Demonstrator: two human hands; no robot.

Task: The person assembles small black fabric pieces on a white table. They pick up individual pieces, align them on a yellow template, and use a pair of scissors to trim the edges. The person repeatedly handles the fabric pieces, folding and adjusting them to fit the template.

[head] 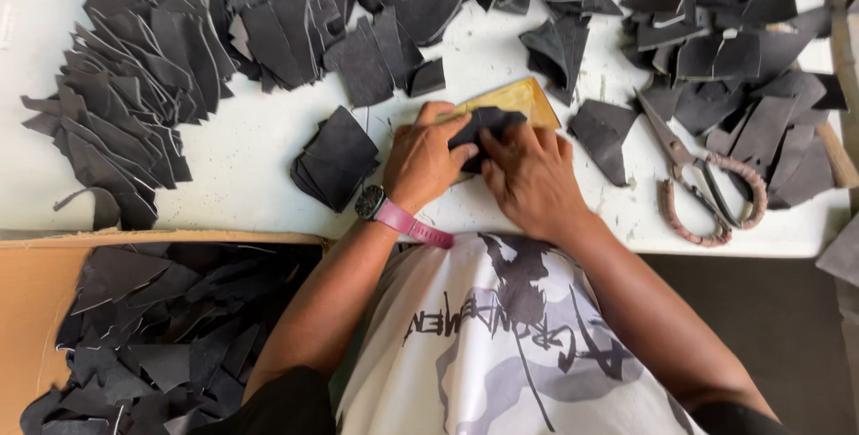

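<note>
Both hands press a dark leather piece (483, 126) onto a yellow board (519, 99): left hand (428, 162), right hand (530, 175). Scissors (702, 184) lie to the right on the white table (250, 144), a neat stack of cut pieces (335, 159) to the left.

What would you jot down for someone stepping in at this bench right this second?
Left hand: pressing down on a dark leather piece, fingers over its left edge.
Right hand: flat on the same piece from the right; both hands hold it against a yellow-brown template board on the white table.
Nearby: a small neat stack of dark pieces just left of the hands; scissors with wrapped handles lying unused to the right; loose heaps of dark pieces across the back of the table; a cardboard box of scraps at lower left.
Done: the small stack.
Left: the big heaps look unsorted.
</note>
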